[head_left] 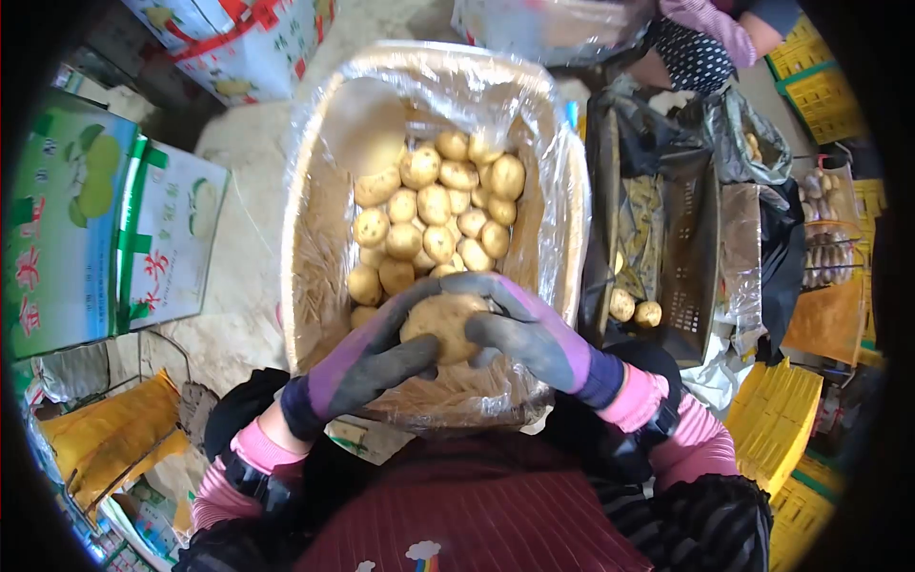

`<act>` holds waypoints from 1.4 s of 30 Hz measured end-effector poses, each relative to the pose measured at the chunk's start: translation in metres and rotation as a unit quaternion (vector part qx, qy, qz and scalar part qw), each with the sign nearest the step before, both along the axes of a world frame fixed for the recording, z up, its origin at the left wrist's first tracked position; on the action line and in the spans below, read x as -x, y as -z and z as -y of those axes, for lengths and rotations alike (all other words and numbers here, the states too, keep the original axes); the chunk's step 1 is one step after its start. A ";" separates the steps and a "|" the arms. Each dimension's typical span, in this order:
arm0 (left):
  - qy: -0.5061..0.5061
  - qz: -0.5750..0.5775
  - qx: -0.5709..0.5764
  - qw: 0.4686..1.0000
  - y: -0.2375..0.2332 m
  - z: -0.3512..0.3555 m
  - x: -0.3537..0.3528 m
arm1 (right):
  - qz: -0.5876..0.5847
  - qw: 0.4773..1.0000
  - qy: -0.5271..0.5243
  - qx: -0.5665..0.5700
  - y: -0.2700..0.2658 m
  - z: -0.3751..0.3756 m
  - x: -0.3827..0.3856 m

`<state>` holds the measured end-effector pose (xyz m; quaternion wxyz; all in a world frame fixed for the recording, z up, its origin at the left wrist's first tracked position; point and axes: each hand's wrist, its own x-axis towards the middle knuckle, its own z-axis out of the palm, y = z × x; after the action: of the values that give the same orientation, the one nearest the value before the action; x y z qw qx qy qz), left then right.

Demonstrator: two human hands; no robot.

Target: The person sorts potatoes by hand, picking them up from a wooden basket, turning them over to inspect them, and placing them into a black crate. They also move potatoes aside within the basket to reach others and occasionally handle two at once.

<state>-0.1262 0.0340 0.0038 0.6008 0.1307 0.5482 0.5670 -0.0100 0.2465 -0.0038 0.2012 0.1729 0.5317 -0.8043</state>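
Note:
Both my hands wear purple gloves with grey coated palms and fingers. Between them is one large potato [438, 327], held over the near part of a plastic-lined basket [294, 238]. My left hand [381, 343] grips the potato's left side, with the thumb across its front. My right hand [529, 329] is closed on its right side. Beyond my hands, many loose potatoes [434, 205] lie heaped in the basket. The clear liner rises over the basket's rim, and my gloves hide some of the nearest potatoes.
Right of the basket stands a dark crate [686, 257] with a few potatoes [634, 310] inside. Cardboard boxes [71, 210] stand on the left. Another person's arm [710, 29] shows at top right. Yellow crates [777, 419] line the right side.

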 end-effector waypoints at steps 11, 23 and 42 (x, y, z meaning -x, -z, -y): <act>-0.045 -0.163 0.024 0.985 -0.009 0.041 -0.085 | -0.192 0.975 0.058 -0.091 -0.017 0.048 -0.071; -0.002 -0.219 -0.014 0.976 -0.019 0.059 -0.098 | -0.267 0.889 0.370 0.018 -0.047 -0.080 -0.191; 0.048 -0.498 0.034 0.865 0.106 -0.087 0.025 | -0.366 0.846 0.309 -0.237 -0.126 -0.057 -0.118</act>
<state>-0.1517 0.1208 -0.1019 0.2785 0.4010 0.7867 0.3778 0.1076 0.3031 0.1226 -0.3134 0.0638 0.6601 -0.6797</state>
